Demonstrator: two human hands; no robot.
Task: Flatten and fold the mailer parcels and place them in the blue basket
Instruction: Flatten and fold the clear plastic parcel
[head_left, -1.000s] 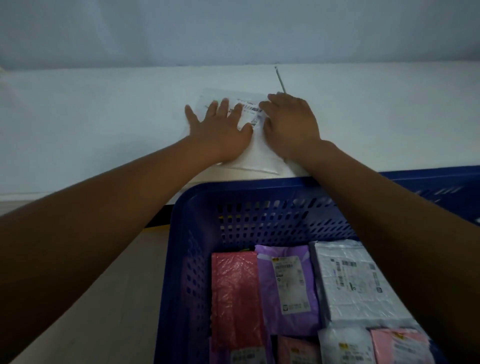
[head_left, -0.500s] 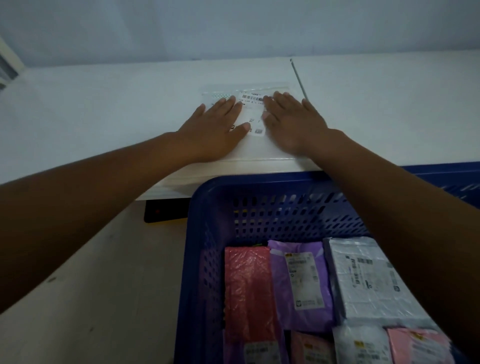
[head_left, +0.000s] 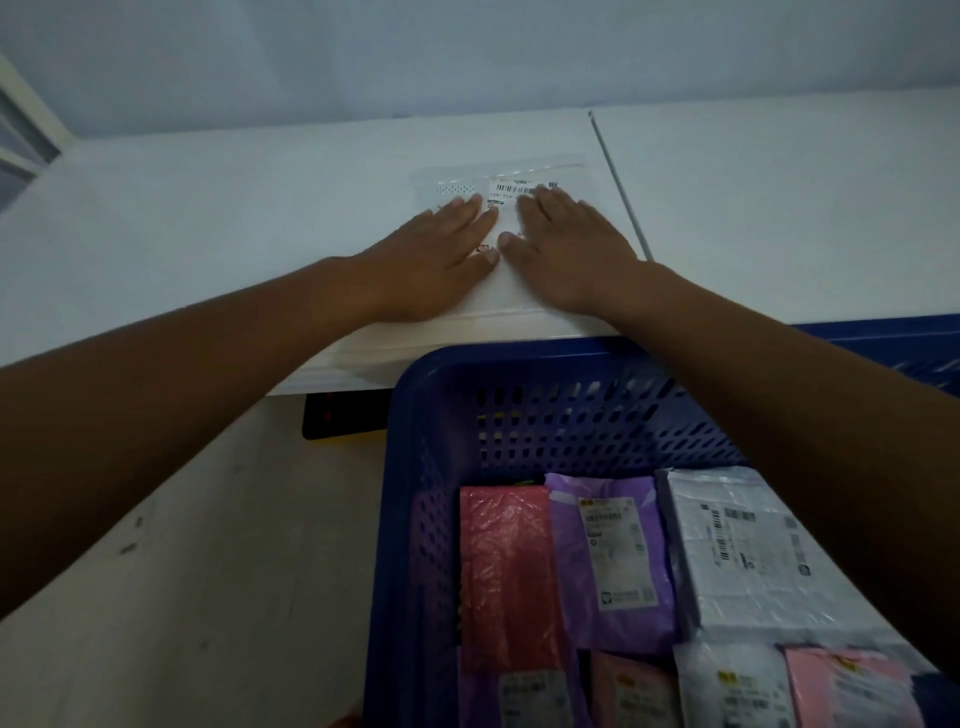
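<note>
A white mailer parcel (head_left: 511, 179) with a barcode label lies flat on the white table (head_left: 234, 208), close to its front edge. My left hand (head_left: 426, 260) and my right hand (head_left: 566, 244) rest palm-down on it, side by side, fingers straight and thumbs nearly touching. Below the table edge stands the blue basket (head_left: 519, 410). Inside it lie several folded mailers: a red one (head_left: 506, 577), a purple one (head_left: 608, 556) and a white one (head_left: 737, 551), with more underneath near the bottom of the view.
A thin grey rod (head_left: 618, 182) lies on the table just right of my right hand. A dark box (head_left: 337, 421) sits under the table left of the basket. The pale floor (head_left: 208, 571) runs along the basket's left side. A wall stands behind the table.
Both hands have slid along the mailer, smoothing it; the fingers have closed together and the mailer lies flatter and squarer to the table edge. The view has shifted left and down.
</note>
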